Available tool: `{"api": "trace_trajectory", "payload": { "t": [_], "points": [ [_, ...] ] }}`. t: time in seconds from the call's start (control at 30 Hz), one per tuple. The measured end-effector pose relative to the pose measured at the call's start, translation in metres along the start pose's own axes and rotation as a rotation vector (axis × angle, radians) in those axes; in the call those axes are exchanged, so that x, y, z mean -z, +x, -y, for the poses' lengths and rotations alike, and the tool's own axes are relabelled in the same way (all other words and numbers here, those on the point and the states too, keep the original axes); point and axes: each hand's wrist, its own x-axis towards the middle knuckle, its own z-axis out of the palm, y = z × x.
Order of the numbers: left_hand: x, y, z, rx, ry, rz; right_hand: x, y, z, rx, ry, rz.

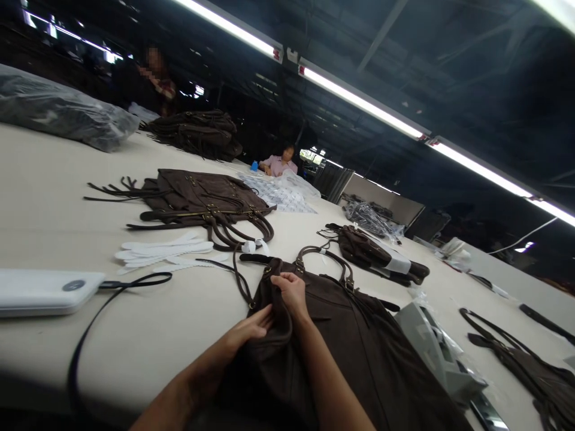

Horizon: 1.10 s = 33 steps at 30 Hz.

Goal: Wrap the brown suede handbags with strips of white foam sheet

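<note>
A dark brown handbag [341, 341] lies at the table's near edge, its looped handles pointing away from me. My right hand [291, 293] pinches the folded side of this bag close to its top corner. Lower down on the same side, my left hand [249, 329] is closed on the bag's edge, with its fingertips partly tucked behind the material. Beyond my hands, a second brown bag [206, 194] with fringes and handles lies flat. White glove-like pieces [162, 251] are spread in front of it.
At the left are a white device [49, 290] with a black cord and a plastic-covered bundle [63, 108]. A tape dispenser [438, 350] stands right of the near bag. More brown bags [372, 251] lie farther off. A person [281, 164] sits at the far end; another stands back left.
</note>
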Motion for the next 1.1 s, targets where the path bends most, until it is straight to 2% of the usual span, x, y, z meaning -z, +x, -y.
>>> {"api": "trace_trajectory", "payload": {
  "t": [0.13, 0.27, 0.33, 0.4, 0.5, 0.6, 0.67, 0.77, 0.9, 0.93, 1.0, 1.1],
  "points": [
    [-0.02, 0.001, -0.013, 0.198, -0.328, -0.146, -0.013, -0.006, -0.003, 0.019, -0.293, -0.049],
    [-0.026, 0.004, -0.023, 0.37, -0.423, -0.072, -0.021, -0.008, -0.004, -0.042, -0.519, -0.051],
    [-0.028, 0.002, -0.027, 0.367, -0.432, -0.051, -0.021, -0.008, -0.005, -0.054, -0.551, -0.046],
    [-0.032, -0.002, -0.029, 0.324, -0.408, -0.098, -0.02, -0.01, -0.007, -0.044, -0.568, -0.035],
    [-0.037, -0.015, -0.025, 0.185, -0.195, -0.253, -0.02, -0.013, -0.011, -0.011, -0.616, -0.031],
    [-0.035, -0.031, -0.013, -0.112, 0.25, -0.446, -0.023, -0.017, -0.012, 0.026, -0.706, -0.053],
    [-0.031, -0.041, -0.005, -0.221, 0.488, -0.507, -0.026, -0.02, -0.011, 0.044, -0.818, -0.043],
    [-0.025, -0.054, 0.002, -0.318, 0.718, -0.529, -0.027, -0.022, -0.007, 0.062, -0.966, 0.003],
    [-0.027, -0.061, 0.0, -0.651, 1.038, -0.738, -0.025, -0.024, -0.004, 0.081, -1.003, 0.06],
    [-0.03, -0.06, -0.002, -0.711, 1.101, -0.759, -0.024, -0.024, -0.004, 0.09, -1.007, 0.07],
    [-0.035, -0.057, -0.006, -0.783, 1.238, -0.669, -0.024, -0.026, -0.004, 0.094, -1.034, 0.091],
    [-0.042, -0.047, -0.009, -0.872, 1.535, -0.353, -0.027, -0.027, -0.003, 0.072, -1.115, 0.131]
  ]
}}
